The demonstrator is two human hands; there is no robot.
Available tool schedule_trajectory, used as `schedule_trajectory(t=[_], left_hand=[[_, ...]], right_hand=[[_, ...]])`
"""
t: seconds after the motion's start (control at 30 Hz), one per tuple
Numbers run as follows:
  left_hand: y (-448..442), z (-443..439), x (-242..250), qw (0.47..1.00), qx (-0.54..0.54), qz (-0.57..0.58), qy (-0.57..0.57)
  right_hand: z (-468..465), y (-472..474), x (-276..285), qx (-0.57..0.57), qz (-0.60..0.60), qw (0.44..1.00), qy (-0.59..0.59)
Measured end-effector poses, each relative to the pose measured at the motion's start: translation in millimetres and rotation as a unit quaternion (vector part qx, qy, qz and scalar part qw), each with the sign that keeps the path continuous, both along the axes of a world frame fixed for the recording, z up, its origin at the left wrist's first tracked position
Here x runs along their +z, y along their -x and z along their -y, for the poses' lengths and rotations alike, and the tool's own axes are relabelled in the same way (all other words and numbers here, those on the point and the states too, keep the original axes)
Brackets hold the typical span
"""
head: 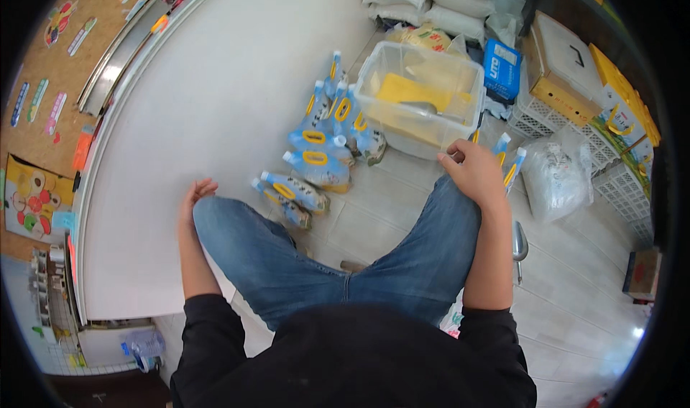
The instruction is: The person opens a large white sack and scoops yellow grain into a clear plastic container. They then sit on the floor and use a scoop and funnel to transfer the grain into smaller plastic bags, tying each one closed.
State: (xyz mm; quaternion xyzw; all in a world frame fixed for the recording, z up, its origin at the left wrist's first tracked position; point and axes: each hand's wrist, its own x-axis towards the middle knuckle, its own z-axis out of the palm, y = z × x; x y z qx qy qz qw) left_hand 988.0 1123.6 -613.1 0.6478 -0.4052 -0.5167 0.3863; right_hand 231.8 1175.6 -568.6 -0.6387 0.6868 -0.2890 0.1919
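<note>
My left hand (pixel 200 193) hangs against the outer side of my left knee, fingers loosely bent, with nothing seen in it. Above my right knee is my right hand (pixel 473 166), its thumb and fingers curled a little apart and no object visible between them. It is nearest the front corner of a clear plastic bin (pixel 409 150). Inside the bin are a yellow sheet or container (pixel 401 90) and a metal scoop (pixel 419 107). Between my knees and the white panel stand several blue spouted pouches with yellow handles (pixel 319 165), some leaning or lying over.
Two more pouches (pixel 513 168) stand beyond my right hand, near a stuffed clear plastic bag (pixel 555 176). Another scoop (pixel 519 242) lies on the tiled floor. White sacks (pixel 455 3) are stacked behind the bin. Boxes and white crates (pixel 606 144) line the right; a white panel (pixel 161 192) bounds the left.
</note>
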Motion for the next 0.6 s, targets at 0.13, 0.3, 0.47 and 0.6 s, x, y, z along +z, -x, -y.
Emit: schedule_trajectory(t=[0.13, 0.3, 0.47, 0.6], left_hand=[[4.6, -113.3, -136.5, 0.987, 0.076, -0.08, -0.119], [70.6, -144.9, -169.2, 0.977, 0.056, -0.154, -0.137], [178.2, -85.4, -166.0, 0.972, -0.03, -0.221, -0.08], [241.9, -49.3, -149.4, 0.96, -0.096, -0.257, -0.064]], right_hand=[[-13.4, 14.4, -10.0, -0.007, -0.052, 0.998, -0.035], [-33.0, 44.0, -14.5, -0.068, -0.053, 0.995, -0.057], [-47.9, 63.8, -21.3, -0.122, -0.047, 0.991, -0.033], [-67.6, 87.8, -38.1, -0.205, -0.038, 0.978, 0.018]])
